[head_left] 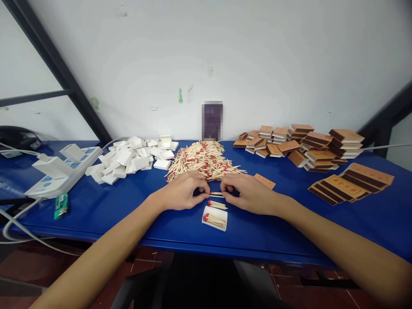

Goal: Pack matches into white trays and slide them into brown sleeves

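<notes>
My left hand (pixel 186 191) and my right hand (pixel 249 194) face each other over the blue table, fingers closed in a pinch. A few matches (pixel 216 194) lie crosswise between the fingertips, held at both ends. Just below them a small row of red-tipped matches (pixel 218 205) rests on the table. Closer to me sits a white matchbox tray (pixel 213 228) with several matches inside, their red heads to the left. Behind my hands rises a large heap of loose matches (pixel 202 156). An orange matchbox sleeve (pixel 265 180) lies partly hidden behind my right hand.
White matchbox trays (pixel 124 159) are heaped at the left. Matchboxes with orange covers (pixel 317 152) are stacked at the back right, with a fanned row of covers (pixel 349 184) in front. A power strip (pixel 53 182) and a green lighter (pixel 61 206) lie far left.
</notes>
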`<move>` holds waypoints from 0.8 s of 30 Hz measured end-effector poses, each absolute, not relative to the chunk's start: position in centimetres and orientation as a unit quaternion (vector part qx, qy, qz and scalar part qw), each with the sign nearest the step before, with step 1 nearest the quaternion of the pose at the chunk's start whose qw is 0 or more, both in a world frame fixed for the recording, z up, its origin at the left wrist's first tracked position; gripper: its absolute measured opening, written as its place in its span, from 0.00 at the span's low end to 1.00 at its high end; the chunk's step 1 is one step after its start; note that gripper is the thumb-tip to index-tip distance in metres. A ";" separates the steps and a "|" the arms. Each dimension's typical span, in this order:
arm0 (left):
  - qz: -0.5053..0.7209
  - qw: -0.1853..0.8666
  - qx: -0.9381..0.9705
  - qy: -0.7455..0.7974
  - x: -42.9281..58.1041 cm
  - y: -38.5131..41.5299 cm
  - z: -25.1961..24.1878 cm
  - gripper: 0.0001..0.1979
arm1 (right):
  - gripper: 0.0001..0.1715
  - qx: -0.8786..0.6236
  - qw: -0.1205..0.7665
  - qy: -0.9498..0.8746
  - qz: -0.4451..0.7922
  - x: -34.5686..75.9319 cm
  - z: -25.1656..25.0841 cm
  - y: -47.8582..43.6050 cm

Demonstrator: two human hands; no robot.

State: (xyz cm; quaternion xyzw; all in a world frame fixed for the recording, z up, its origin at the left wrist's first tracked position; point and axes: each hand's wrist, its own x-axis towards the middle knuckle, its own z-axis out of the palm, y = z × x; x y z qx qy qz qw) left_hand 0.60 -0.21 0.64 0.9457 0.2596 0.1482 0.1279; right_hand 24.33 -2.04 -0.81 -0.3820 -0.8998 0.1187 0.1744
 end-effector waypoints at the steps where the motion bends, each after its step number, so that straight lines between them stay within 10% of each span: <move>1: 0.151 0.134 0.945 0.258 0.6 -0.2 0.6 0.05 | 0.07 -0.381 0.175 -0.900 0.120 24.3 -0.8 -2.1; 24: 0.156 0.135 0.944 0.257 0.3 -0.7 1.4 0.11 | 0.14 -0.364 0.185 -0.897 0.167 24.1 -0.5 -2.6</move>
